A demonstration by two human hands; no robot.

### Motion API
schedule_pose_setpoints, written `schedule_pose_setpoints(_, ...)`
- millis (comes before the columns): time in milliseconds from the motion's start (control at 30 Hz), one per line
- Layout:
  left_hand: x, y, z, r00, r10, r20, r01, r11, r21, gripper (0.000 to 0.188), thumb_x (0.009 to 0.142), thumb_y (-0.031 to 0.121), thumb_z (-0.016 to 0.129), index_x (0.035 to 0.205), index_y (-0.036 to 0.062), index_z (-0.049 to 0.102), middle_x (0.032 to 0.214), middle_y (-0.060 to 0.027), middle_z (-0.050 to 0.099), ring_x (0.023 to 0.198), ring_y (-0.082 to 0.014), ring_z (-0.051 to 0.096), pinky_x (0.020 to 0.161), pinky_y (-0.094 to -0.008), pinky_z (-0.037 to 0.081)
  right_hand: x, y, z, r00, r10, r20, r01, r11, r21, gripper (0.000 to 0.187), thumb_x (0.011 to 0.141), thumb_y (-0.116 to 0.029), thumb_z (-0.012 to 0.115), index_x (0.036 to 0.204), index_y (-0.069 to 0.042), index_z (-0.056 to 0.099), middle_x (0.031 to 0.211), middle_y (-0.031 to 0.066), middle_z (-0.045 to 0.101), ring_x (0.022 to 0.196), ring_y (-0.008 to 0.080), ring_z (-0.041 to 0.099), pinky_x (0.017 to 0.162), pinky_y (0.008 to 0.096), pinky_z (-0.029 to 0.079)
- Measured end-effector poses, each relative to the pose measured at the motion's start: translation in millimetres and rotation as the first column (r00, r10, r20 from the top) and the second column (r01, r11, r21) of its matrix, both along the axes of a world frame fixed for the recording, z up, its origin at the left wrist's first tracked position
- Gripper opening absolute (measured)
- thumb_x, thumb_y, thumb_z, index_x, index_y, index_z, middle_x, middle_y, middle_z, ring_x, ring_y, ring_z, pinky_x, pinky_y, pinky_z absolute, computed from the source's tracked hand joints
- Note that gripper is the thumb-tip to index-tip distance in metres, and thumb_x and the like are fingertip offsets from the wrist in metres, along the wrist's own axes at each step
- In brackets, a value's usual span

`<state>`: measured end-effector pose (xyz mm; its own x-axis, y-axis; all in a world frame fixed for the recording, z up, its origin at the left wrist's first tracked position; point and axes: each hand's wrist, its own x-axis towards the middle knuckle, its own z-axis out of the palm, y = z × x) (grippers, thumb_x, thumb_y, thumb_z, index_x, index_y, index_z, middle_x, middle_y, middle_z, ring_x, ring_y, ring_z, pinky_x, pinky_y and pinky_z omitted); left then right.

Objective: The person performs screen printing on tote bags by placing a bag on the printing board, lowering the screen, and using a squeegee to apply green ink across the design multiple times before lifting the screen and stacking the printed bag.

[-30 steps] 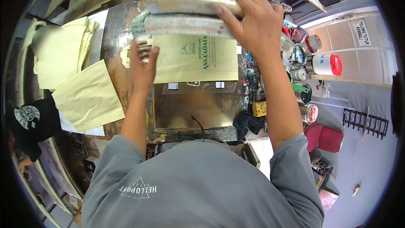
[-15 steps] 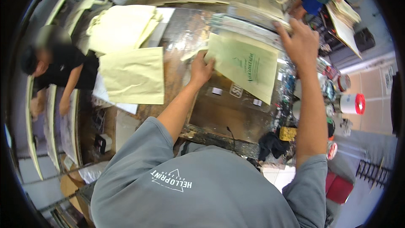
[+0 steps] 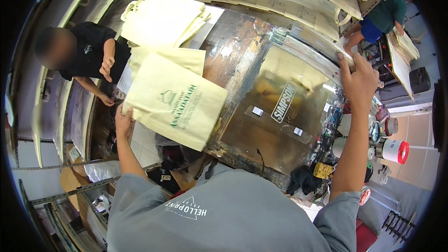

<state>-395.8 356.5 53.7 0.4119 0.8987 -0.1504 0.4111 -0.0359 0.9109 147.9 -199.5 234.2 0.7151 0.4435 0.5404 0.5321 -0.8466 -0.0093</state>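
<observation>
Two hands hard at work, spread wide apart! Out on the left, the left hand [image 3: 124,121] has the printed bag [image 3: 179,100] pinched at its near-left edge, thumb on top, the other fingers mostly hidden beneath. That cream cloth fans out to the right of those fingers, green print facing up, overlapping a plain bag [image 3: 191,58] just beyond; whether they touch, I cannot tell. Farther past the left fingertips sits a pile of cream bags [image 3: 163,18].

Over to the right hand [image 3: 357,72]! Thumb against the end of a tilted frame [image 3: 317,60], remaining fingers curled around its edge, gripping it. Between the two hands, nearer the right, lies the brown printing board [image 3: 254,147], small white tabs on it. Below the right fingers: a yellow sponge [image 3: 323,171] beside a black cloth [image 3: 302,180]. And just past the left fingers, a co-worker in black [image 3: 95,49], one hand raised!
</observation>
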Motion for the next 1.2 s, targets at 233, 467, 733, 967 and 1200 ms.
schedule_pose_setpoints(233,140.6,-23.4,-27.5,0.743,0.594,-0.309,0.186,0.259,0.948,0.074,0.099,0.034,0.073,0.154,-0.0053,0.044,0.155,-0.0288,0.050,0.147,-0.0390,0.046,0.112,-0.0542,0.047,5.7,1.5,10.2,0.999,0.011,-0.050,-0.010,1.000,0.013,0.055,0.101,-0.057,0.062,0.096,-0.003,0.068,0.085,0.0150,0.066,0.087,0.0340,0.065,0.082,0.0459,0.042)
schedule_pose_setpoints(467,378.5,-12.7,-52.5,0.425,-0.286,-0.859,0.885,0.331,0.328,0.057,0.087,0.008,0.069,0.142,0.0079,0.058,0.141,-0.0159,0.063,0.119,-0.0378,0.068,0.096,-0.0478,0.058,28.5,5.9,20.5,0.997,0.068,-0.039,-0.064,0.994,0.093,0.054,0.100,-0.055,0.065,0.092,-0.002,0.066,0.082,0.0167,0.064,0.084,0.0369,0.063,0.079,0.0468,0.041)
schedule_pose_setpoints(733,410.3,-35.7,-13.7,0.002,-0.357,-0.934,0.994,0.105,-0.038,0.022,0.090,0.017,0.074,0.109,0.0061,0.074,0.105,-0.0227,0.074,0.102,-0.0441,0.070,0.089,-0.0542,0.056,27.0,-4.4,8.9,0.996,0.066,0.053,-0.070,0.995,0.076,0.055,0.098,-0.058,0.067,0.089,-0.004,0.069,0.081,0.0144,0.068,0.080,0.0339,0.066,0.074,0.0438,0.042)
schedule_pose_setpoints(967,499.8,-191.3,-16.5,0.105,-0.734,-0.671,0.943,-0.140,0.301,0.026,0.103,0.024,0.062,0.120,0.0030,0.064,0.116,-0.0259,0.069,0.112,-0.0462,0.064,0.093,-0.0537,0.052,29.5,-5.6,18.2,0.996,0.085,-0.024,-0.079,0.979,0.189,0.064,0.096,-0.063,0.063,0.072,-0.004,0.063,0.076,0.0162,0.069,0.074,0.0347,0.066,0.076,0.0483,0.044)
schedule_pose_setpoints(1200,657.4,-352.9,-126.3,-0.059,-0.750,-0.659,0.948,-0.249,0.200,0.053,0.104,0.029,0.063,0.149,0.0026,0.054,0.150,-0.0296,0.056,0.128,-0.0461,0.061,0.112,-0.0508,0.047,28.7,-1.4,28.7,0.993,0.112,-0.040,-0.103,0.976,0.190,0.058,0.092,-0.054,0.072,0.067,-0.004,0.059,0.069,0.0155,0.064,0.067,0.0357,0.060,0.074,0.0469,0.043)
